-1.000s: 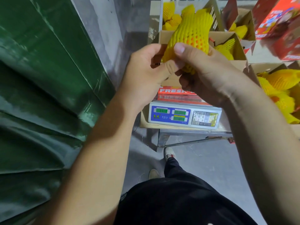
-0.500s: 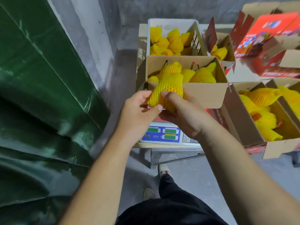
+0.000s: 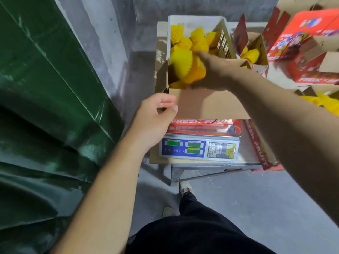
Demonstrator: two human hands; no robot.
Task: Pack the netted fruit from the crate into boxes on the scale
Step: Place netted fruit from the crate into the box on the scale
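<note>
An open cardboard box (image 3: 211,105) stands on the electronic scale (image 3: 199,148). My right hand (image 3: 213,70) reaches into the box and holds a fruit in yellow foam net (image 3: 183,65) down inside it, among other netted fruit. My left hand (image 3: 156,116) hovers at the box's near left corner, fingers curled and holding nothing. Behind the box stands a white crate (image 3: 194,21) with several more netted fruit (image 3: 197,39).
A green tarpaulin (image 3: 45,107) fills the left side. Red "fresh fruit" cartons (image 3: 302,44) and other open boxes with netted fruit (image 3: 252,54) stand at the right. The scale rests on a metal stand (image 3: 211,171). My legs and shoes show below on the grey floor.
The netted fruit, held in both hands before the box, has gone into the box with my right hand. My left hand has let go and dropped back to the box's corner.
</note>
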